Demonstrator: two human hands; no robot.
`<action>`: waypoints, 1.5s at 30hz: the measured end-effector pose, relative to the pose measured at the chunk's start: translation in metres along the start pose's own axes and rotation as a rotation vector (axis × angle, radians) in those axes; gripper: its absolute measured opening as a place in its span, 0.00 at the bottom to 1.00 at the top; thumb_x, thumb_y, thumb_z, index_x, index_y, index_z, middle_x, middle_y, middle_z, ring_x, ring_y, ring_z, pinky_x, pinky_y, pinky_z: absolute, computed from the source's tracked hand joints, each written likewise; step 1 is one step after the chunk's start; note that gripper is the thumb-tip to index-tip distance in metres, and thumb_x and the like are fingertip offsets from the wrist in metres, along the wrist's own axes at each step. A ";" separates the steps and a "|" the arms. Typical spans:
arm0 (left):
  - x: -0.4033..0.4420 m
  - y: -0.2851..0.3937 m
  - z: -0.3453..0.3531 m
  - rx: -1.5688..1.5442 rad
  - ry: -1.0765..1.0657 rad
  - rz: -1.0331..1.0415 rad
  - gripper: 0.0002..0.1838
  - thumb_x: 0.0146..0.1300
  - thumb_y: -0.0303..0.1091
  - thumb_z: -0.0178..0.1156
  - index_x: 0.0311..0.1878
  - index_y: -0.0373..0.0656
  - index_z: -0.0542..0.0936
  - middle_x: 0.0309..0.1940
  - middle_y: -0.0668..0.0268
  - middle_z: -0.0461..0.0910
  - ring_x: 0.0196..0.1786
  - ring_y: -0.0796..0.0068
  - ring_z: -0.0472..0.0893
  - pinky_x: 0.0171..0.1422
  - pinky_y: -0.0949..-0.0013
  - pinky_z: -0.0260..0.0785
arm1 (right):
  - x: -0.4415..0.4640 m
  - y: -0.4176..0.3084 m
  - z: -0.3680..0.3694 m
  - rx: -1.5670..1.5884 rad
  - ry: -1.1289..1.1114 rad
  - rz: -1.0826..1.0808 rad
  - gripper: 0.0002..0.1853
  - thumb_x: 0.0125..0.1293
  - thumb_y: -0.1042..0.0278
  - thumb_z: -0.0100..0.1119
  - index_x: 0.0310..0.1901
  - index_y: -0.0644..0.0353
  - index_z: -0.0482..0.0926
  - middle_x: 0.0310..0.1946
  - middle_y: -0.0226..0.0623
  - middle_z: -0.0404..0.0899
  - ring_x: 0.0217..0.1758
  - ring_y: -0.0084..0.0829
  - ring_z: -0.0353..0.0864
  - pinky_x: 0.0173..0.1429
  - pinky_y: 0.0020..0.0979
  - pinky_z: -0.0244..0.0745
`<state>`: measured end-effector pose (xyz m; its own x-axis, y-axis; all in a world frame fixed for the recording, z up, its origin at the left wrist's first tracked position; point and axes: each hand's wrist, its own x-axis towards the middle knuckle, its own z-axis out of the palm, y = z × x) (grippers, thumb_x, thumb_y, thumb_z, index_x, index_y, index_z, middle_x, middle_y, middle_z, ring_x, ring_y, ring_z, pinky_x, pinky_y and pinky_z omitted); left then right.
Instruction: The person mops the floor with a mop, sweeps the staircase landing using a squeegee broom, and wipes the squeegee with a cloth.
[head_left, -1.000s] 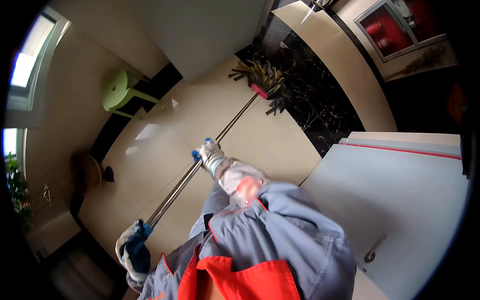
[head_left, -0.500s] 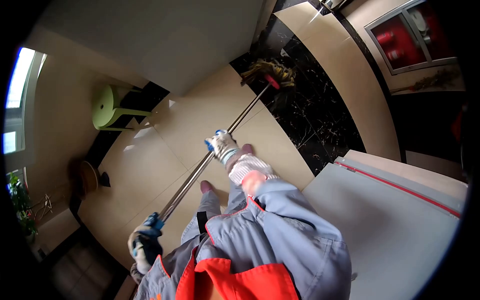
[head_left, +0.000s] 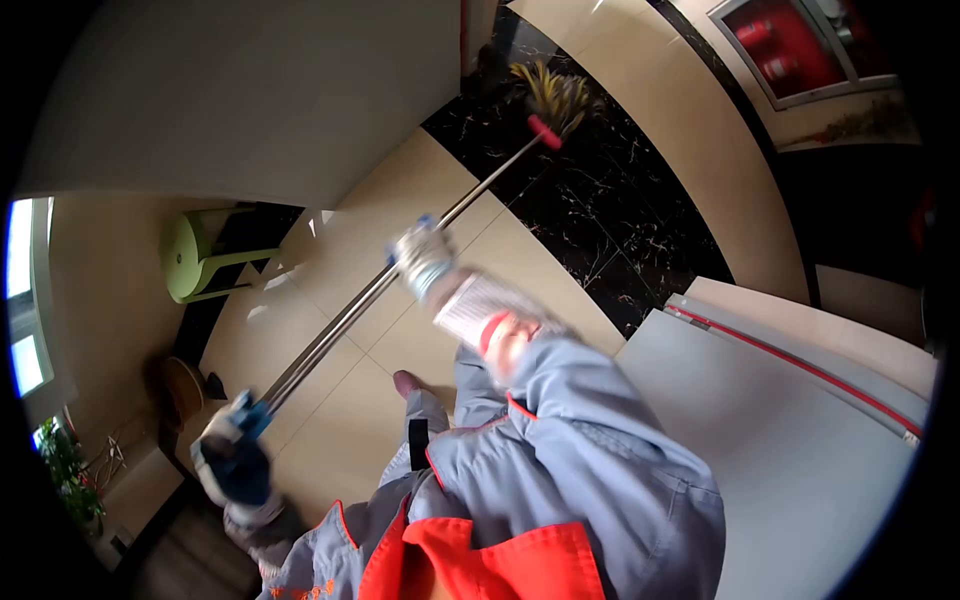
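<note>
A mop (head_left: 490, 178) with a metal pole, a pink-red connector and yellow-grey strands slants across the view from lower left to upper right. Its strands rest on the black marbled floor strip. My left hand (head_left: 235, 455), in a white and blue work glove, is closed around the pole's near end. Farther along the pole, my right hand (head_left: 422, 252) wears the same kind of glove and is wrapped round the shaft, slightly blurred. A striped cuff shows at my right wrist.
Grey doors or panels stand at upper left (head_left: 260, 90) and lower right (head_left: 780, 430). A green stool (head_left: 185, 257) is by the left wall, with a round wooden object (head_left: 180, 390) below it and a plant (head_left: 65, 480). A red-backed cabinet (head_left: 785, 50) is at upper right.
The mop head has swung up and away, its strands now pointing forward. Both my hands have shifted left with the pole, and the view has turned slightly.
</note>
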<state>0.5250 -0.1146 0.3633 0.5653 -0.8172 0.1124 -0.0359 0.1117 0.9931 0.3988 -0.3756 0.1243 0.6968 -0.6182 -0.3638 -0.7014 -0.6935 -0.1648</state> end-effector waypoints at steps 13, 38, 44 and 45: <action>0.020 -0.009 0.057 -0.167 -0.275 0.080 0.20 0.72 0.39 0.36 0.21 0.45 0.60 0.22 0.65 0.61 0.35 0.65 0.66 0.66 0.51 0.55 | -0.026 0.048 0.025 0.358 -0.065 -0.015 0.35 0.54 0.49 0.64 0.63 0.48 0.67 0.44 0.33 0.78 0.48 0.30 0.75 0.62 0.31 0.67; -0.080 0.037 -0.015 -0.114 0.528 -0.066 0.18 0.72 0.40 0.43 0.25 0.43 0.67 0.23 0.66 0.70 0.43 0.64 0.74 0.74 0.50 0.49 | -0.049 -0.119 -0.013 0.405 -0.017 -0.674 0.11 0.65 0.64 0.45 0.42 0.52 0.78 0.31 0.34 0.83 0.38 0.36 0.84 0.42 0.38 0.74; -0.065 -0.006 0.019 -0.304 0.449 -0.132 0.19 0.72 0.41 0.44 0.26 0.42 0.69 0.25 0.65 0.73 0.48 0.62 0.76 0.75 0.49 0.48 | 0.012 -0.016 0.002 0.147 0.050 -0.400 0.07 0.62 0.64 0.52 0.36 0.45 0.82 0.32 0.28 0.85 0.40 0.31 0.84 0.45 0.34 0.72; -0.058 -0.018 0.031 -0.331 0.419 -0.151 0.19 0.72 0.41 0.44 0.26 0.42 0.69 0.25 0.65 0.74 0.49 0.62 0.77 0.75 0.49 0.48 | 0.032 -0.003 0.017 0.063 0.081 -0.365 0.06 0.60 0.65 0.55 0.32 0.47 0.83 0.30 0.28 0.85 0.38 0.30 0.84 0.45 0.34 0.72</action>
<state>0.4674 -0.0864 0.3403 0.8260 -0.5506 -0.1208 0.2938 0.2377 0.9258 0.4211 -0.3868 0.0978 0.9103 -0.3638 -0.1974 -0.4110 -0.8509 -0.3272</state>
